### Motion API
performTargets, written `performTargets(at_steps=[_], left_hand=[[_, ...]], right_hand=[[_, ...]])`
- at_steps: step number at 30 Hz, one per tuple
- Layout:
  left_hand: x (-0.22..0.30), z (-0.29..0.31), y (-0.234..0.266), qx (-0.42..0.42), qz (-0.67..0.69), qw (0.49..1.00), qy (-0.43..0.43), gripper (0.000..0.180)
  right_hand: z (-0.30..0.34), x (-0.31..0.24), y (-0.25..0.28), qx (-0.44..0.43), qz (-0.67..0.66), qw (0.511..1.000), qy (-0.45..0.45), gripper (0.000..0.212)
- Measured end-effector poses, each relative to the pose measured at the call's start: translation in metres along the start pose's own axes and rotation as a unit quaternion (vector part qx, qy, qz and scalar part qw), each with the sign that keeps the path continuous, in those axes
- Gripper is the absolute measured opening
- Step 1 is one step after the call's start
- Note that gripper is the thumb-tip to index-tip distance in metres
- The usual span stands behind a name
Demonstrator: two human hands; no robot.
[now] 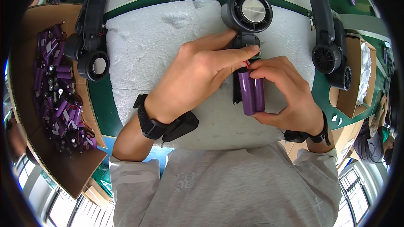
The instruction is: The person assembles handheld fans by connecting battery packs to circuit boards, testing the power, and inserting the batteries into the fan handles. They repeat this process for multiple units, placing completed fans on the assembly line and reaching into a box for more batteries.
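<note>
Purple batteries [253, 92] at the near end of a fan [247, 40]
Right hand [301, 94] pinches the pair in its grip above white foam [153, 38]; left hand [198, 69] (its grip partly hidden) seems to clasp the fan.

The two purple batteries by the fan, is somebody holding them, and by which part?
Yes, the right grip holds the two purple batteries, with fingers near their upper end and the thumb at their lower end.

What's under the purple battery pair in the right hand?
Along the left side of the purple battery pair, an edge of the black handle shows; beyond it, the white foam pad. Whatever lies directly beneath is covered by the cells and cannot be seen.
</note>
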State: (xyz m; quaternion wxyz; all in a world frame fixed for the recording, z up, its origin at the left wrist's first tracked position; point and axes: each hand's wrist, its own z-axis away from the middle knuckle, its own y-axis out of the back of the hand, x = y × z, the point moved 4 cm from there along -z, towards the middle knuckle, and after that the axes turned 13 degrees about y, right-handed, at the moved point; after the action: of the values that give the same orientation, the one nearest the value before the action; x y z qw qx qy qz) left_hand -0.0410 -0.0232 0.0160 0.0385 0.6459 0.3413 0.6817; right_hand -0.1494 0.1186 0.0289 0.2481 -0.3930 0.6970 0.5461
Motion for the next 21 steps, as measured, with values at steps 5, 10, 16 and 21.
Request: performTargets(at_steps=[5, 10, 16, 21], left_hand=[[0.001, 0.001, 0.002, -0.023, -0.033, 0.999, 0.003, 0.041], [0.001, 0.001, 0.002, -0.021, -0.037, 0.999, -0.015, 0.042], [0.0, 0.001, 0.002, -0.02, -0.058, 0.998, -0.026, 0.042], [-0.002, 0.001, 0.002, -0.009, -0.049, 0.998, -0.04, 0.04]], right_hand=[[-0.002, -0.008, -0.009, 0.035, 0.063, 0.997, 0.014, 0.066], [0.004, -0.014, -0.01, 0.044, 0.097, 0.994, 0.011, 0.058], [0.006, -0.015, -0.011, 0.035, 0.132, 0.991, 0.013, 0.045], [0.006, -0.017, -0.016, 0.055, 0.174, 0.983, 0.021, 0.038]])
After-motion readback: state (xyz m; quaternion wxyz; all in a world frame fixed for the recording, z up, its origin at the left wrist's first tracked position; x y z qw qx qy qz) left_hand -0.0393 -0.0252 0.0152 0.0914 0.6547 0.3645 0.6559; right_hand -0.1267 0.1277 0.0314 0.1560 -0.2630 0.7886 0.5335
